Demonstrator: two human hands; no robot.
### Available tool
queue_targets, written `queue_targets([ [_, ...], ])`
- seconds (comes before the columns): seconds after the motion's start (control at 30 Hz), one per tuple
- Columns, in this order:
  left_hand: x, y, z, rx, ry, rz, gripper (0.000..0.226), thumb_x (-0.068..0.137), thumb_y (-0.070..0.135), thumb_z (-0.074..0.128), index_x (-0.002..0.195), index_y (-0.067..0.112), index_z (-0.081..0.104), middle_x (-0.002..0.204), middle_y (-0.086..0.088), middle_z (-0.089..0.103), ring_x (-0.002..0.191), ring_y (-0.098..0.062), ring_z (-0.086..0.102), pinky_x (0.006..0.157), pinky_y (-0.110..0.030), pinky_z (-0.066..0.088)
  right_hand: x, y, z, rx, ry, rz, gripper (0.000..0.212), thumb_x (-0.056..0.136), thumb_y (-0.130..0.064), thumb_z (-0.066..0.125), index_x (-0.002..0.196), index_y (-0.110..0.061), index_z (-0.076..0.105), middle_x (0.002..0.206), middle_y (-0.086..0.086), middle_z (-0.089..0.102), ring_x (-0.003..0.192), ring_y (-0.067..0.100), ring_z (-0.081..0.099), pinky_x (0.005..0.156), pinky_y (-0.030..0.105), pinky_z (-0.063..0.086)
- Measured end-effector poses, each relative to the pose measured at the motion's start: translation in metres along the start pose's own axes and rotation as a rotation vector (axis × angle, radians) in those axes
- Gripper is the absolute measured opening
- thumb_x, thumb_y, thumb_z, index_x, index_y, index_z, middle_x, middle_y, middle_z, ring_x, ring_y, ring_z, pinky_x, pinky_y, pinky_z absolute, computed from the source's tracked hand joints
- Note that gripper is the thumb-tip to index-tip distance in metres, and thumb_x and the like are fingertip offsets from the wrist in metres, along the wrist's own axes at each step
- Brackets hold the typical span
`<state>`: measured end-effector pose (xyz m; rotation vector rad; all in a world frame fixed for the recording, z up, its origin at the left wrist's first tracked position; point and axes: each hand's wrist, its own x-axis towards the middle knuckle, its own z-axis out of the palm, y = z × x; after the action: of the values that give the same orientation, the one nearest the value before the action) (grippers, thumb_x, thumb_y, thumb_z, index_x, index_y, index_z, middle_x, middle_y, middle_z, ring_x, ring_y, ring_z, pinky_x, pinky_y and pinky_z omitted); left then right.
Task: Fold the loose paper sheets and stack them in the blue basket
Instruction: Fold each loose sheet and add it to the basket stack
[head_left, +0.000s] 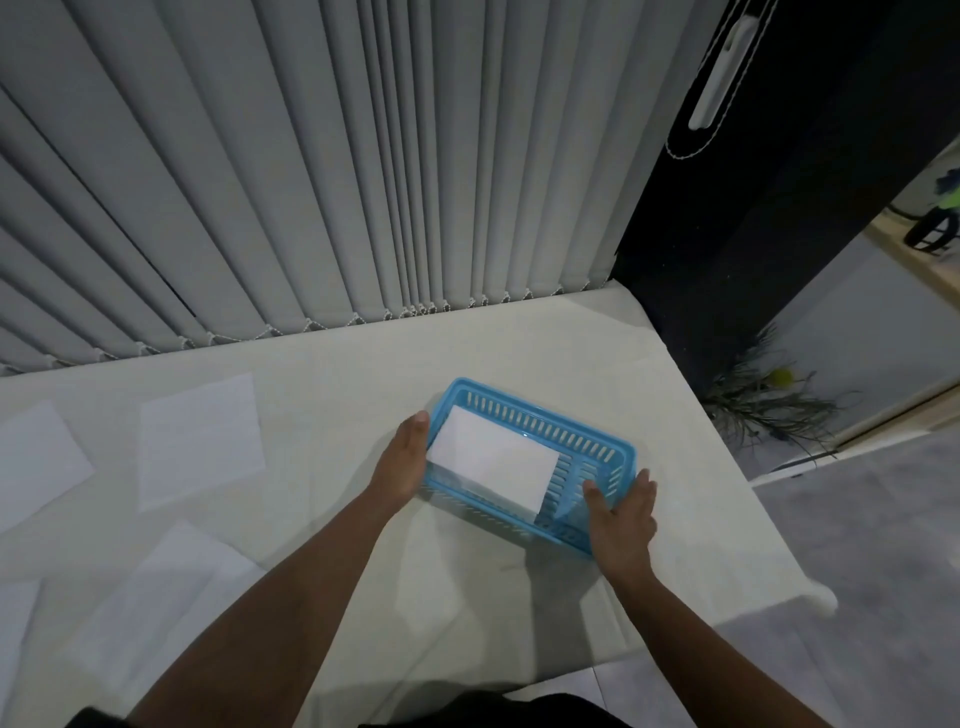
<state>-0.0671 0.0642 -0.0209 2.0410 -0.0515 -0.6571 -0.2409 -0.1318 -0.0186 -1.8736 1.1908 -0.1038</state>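
Note:
A blue slotted basket (587, 439) sits on the white table, right of centre. A folded white sheet (493, 462) lies inside it, covering most of its floor. My left hand (402, 460) grips the basket's left end, with the fingers hidden behind the rim. My right hand (621, 514) holds the near right corner, thumb over the rim and fingers outside. Loose unfolded sheets lie flat on the left: one (200, 441) at mid-left, one (36, 462) at the far left, one (156, 597) nearer me.
Grey vertical blinds (311, 182) hang along the table's far edge. The table's right edge (727, 467) drops to a grey floor. A dark panel and a plant (763, 400) stand beyond the far right corner.

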Motion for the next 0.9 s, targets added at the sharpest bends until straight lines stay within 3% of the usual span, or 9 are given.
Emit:
queue_targets([
  [0.07, -0.005, 0.005, 0.002, -0.086, -0.031, -0.036, 0.069, 0.091, 0.068, 0.015, 0.131, 0.024, 0.052, 0.126, -0.002, 0.059, 0.116, -0.023, 0.056, 0.107, -0.046, 0.041, 0.008, 0.005, 0.000, 0.254, -0.084, 0.096, 0.093, 0.075, -0.061, 0.058, 0.148, -0.022, 0.016, 0.145, 0.009, 0.044, 0.128, 0.033, 0.050, 0.107, 0.056, 0.039],
  [0.13, -0.010, 0.009, 0.004, -0.092, -0.014, -0.035, 0.071, 0.090, 0.070, 0.015, 0.127, 0.025, 0.055, 0.123, -0.003, 0.062, 0.112, -0.023, 0.058, 0.105, -0.047, 0.042, 0.010, 0.005, 0.000, 0.372, -0.134, 0.121, 0.084, 0.077, -0.053, 0.062, 0.145, -0.025, 0.020, 0.134, 0.005, 0.054, 0.113, 0.027, 0.061, 0.098, 0.054, 0.049],
  [0.23, -0.014, 0.008, 0.001, -0.096, 0.085, -0.056, 0.068, 0.094, 0.064, 0.016, 0.133, 0.020, 0.050, 0.131, -0.007, 0.057, 0.120, -0.025, 0.053, 0.108, -0.044, 0.038, 0.006, -0.008, 0.003, 0.410, -0.147, 0.060, 0.061, 0.088, -0.036, 0.062, 0.139, -0.024, 0.030, 0.124, 0.002, 0.059, 0.106, 0.024, 0.064, 0.095, 0.052, 0.051],
  [0.33, -0.022, 0.004, -0.016, -0.101, 0.185, -0.073, 0.065, 0.095, 0.061, 0.019, 0.135, 0.019, 0.048, 0.134, -0.008, 0.055, 0.124, -0.027, 0.050, 0.110, -0.043, 0.035, 0.002, -0.023, 0.013, 0.417, -0.181, -0.020, 0.046, 0.089, -0.033, 0.062, 0.127, -0.024, 0.038, 0.114, 0.001, 0.064, 0.100, 0.022, 0.067, 0.091, 0.050, 0.054],
  [0.6, -0.038, -0.028, -0.084, -0.076, 0.274, -0.090, 0.067, 0.092, 0.067, 0.019, 0.128, 0.022, 0.053, 0.128, -0.009, 0.058, 0.117, -0.027, 0.055, 0.106, -0.049, 0.041, -0.029, -0.058, 0.067, 0.403, -0.274, -0.042, 0.063, 0.088, -0.037, 0.061, 0.139, -0.018, 0.030, 0.124, 0.005, 0.061, 0.106, 0.024, 0.064, 0.095, 0.051, 0.052],
  [0.73, -0.046, -0.045, -0.116, -0.072, 0.290, -0.114, 0.059, 0.097, 0.057, 0.022, 0.130, 0.017, 0.051, 0.128, -0.009, 0.056, 0.117, -0.027, 0.053, 0.105, -0.043, 0.040, -0.054, -0.065, 0.098, 0.394, -0.275, -0.027, 0.065, 0.088, -0.036, 0.061, 0.141, -0.016, 0.029, 0.127, 0.008, 0.059, 0.110, 0.026, 0.062, 0.097, 0.052, 0.049],
  [0.9, -0.043, -0.068, -0.147, -0.042, 0.264, -0.134, 0.058, 0.098, 0.053, 0.022, 0.133, 0.015, 0.049, 0.133, -0.010, 0.054, 0.122, -0.028, 0.050, 0.107, -0.041, 0.037, -0.084, -0.061, 0.134, 0.360, -0.230, -0.003, 0.079, 0.080, -0.051, 0.058, 0.143, -0.018, 0.024, 0.137, 0.010, 0.052, 0.120, 0.029, 0.056, 0.103, 0.054, 0.044],
])
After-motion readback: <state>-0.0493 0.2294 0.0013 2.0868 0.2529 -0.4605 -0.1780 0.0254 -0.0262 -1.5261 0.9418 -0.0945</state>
